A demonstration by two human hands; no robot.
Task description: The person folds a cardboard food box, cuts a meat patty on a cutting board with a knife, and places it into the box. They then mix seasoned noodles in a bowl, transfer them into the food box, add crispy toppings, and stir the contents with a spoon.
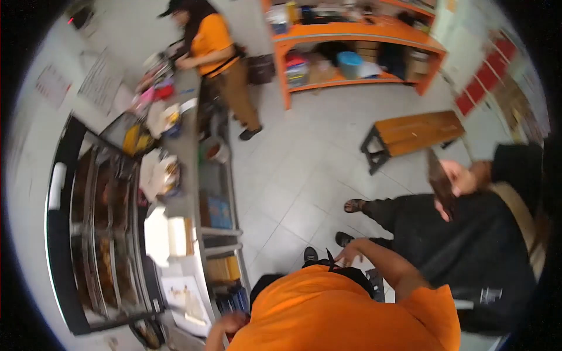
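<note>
My right hand [349, 251] hangs in front of my waist with its fingers apart, close to the black cloth tied over my orange shirt [328, 310]. It seems to hold nothing. At the lower left, my left hand [234, 322] is beside my body near the counter edge; its fingers are blurred and partly hidden. On the counter nearby are a white tray [186, 304] with small pale items and an open white box [167, 234]. Another open box [157, 175] with food lies farther along.
A glass food cabinet [105, 234] lines the left. A co-worker in orange [215, 44] stands at the counter's far end. To the right, a seated person in black [468, 245] holds a dark flat object [440, 184]. Beyond are a wooden bench [415, 131] and orange shelving [357, 41].
</note>
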